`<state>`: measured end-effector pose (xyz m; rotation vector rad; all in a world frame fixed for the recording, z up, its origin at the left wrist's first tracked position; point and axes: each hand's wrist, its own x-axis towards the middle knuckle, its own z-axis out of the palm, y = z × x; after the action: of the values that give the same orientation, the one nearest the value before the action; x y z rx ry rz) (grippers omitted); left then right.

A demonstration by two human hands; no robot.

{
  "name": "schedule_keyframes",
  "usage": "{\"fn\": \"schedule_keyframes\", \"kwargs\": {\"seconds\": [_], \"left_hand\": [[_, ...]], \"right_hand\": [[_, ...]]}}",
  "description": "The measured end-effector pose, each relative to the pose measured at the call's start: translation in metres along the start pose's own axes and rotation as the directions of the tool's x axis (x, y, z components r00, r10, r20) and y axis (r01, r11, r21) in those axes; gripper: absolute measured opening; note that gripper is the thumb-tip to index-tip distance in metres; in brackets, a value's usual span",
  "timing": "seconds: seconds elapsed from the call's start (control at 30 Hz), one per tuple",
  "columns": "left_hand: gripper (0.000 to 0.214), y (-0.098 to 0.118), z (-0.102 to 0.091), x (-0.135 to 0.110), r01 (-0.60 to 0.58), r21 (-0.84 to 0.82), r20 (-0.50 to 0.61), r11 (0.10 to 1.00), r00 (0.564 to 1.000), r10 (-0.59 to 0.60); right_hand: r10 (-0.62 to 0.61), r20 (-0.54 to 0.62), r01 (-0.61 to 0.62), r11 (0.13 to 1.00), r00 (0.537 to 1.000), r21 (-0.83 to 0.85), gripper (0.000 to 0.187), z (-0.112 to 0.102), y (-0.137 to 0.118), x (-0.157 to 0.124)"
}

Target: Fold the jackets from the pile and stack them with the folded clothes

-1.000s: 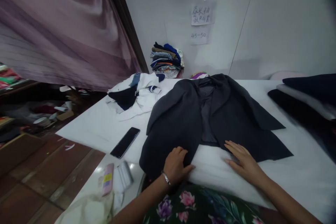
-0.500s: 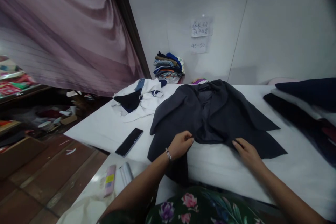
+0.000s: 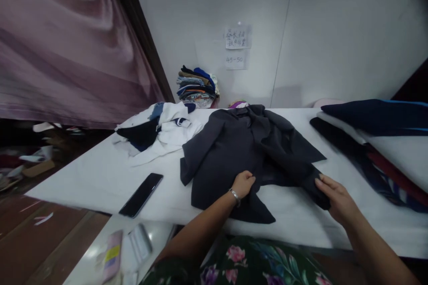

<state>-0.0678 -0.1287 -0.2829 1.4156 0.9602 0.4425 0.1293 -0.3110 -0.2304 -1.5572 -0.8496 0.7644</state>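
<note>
A dark grey jacket (image 3: 234,151) lies spread on the white table (image 3: 100,173), collar toward the wall. My left hand (image 3: 243,184) is closed in a pinch on the jacket's left front panel near the hem. My right hand (image 3: 336,198) holds the jacket's lower right corner, fingers curled on the cloth. The panels are gathered toward the middle.
A black phone (image 3: 141,194) lies on the table at the left. A heap of white and navy clothes (image 3: 157,129) sits behind it. Folded clothes (image 3: 197,87) are stacked by the wall. Dark garments (image 3: 374,129) lie at the right. A pink drape (image 3: 67,53) hangs left.
Both hands went from lying flat at the jacket's hem to gripping its front panels. The jacket has been drawn together and shifted on the table; the view has turned to the right.
</note>
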Motion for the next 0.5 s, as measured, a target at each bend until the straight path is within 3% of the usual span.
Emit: {"fn": "schedule_keyframes", "kwargs": {"seconds": [0.1,0.17,0.27,0.33,0.4,0.5], "left_hand": [[0.017,-0.002,-0.013,-0.005,0.035,0.026,-0.02,0.999,0.999,-0.035],[0.018,0.01,-0.02,-0.004,-0.075,0.106,-0.102,0.992,0.991,0.086],[0.027,0.037,-0.024,0.011,-0.274,0.259,-0.209,0.926,0.92,0.331],[0.044,0.054,-0.023,0.03,-0.293,0.311,-0.232,0.904,0.899,0.371],[0.056,0.066,-0.021,0.055,-0.241,0.252,-0.248,0.937,0.92,0.303],[0.039,0.071,-0.019,0.093,-0.106,-0.179,-0.281,0.978,0.958,0.053]], "right_hand": [[-0.066,0.188,0.109,0.967,0.98,-0.231,0.037,-0.003,0.002,-0.014],[-0.119,0.328,0.229,0.919,0.937,-0.321,0.033,0.005,-0.006,-0.02],[-0.192,0.489,0.404,0.835,0.851,-0.374,0.03,0.028,-0.024,-0.024],[-0.217,0.571,0.509,0.752,0.792,-0.42,0.029,0.045,-0.034,-0.026],[-0.212,0.635,0.587,0.663,0.743,-0.465,0.03,0.059,-0.04,-0.028],[-0.2,0.676,0.63,0.609,0.71,-0.481,0.029,0.07,-0.043,-0.033]]}}
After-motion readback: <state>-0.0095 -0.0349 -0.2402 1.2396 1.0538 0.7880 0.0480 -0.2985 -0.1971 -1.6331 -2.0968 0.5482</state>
